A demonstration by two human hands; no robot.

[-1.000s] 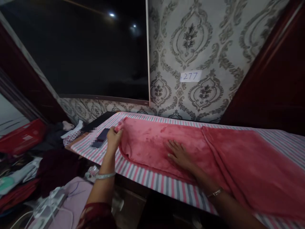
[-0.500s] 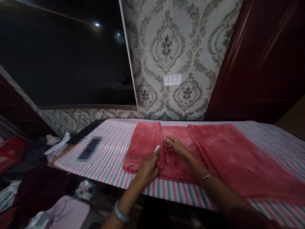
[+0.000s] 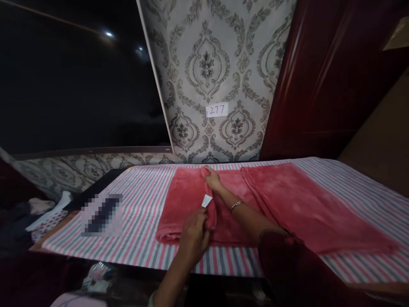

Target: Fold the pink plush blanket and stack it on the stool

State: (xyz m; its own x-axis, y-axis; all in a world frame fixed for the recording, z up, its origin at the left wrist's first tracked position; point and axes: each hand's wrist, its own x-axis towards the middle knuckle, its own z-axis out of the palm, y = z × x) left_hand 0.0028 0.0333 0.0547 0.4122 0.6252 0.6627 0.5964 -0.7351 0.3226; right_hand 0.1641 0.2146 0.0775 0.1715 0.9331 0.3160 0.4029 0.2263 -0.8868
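Note:
A pink-red fleece blanket lies on the striped cloth, its left part folded over into a thick layered section. My left hand is closed at the near end of that section's right edge. A small white tag sticks out just beyond its fingers. At the far end of the same edge, my right hand pinches the blanket's corner, which is slightly raised. The right part of the blanket spreads out flat beyond a crease.
A pink, grey and white striped cloth covers the table. A blurred-out dark object lies on its left side. Behind are a large dark television and patterned wallpaper with a paper marked 277. Clothes are heaped at left.
My right hand has moved away from me to the far end of the folded edge and closed on it. My left hand stays at the near end. The camera view has turned slightly right.

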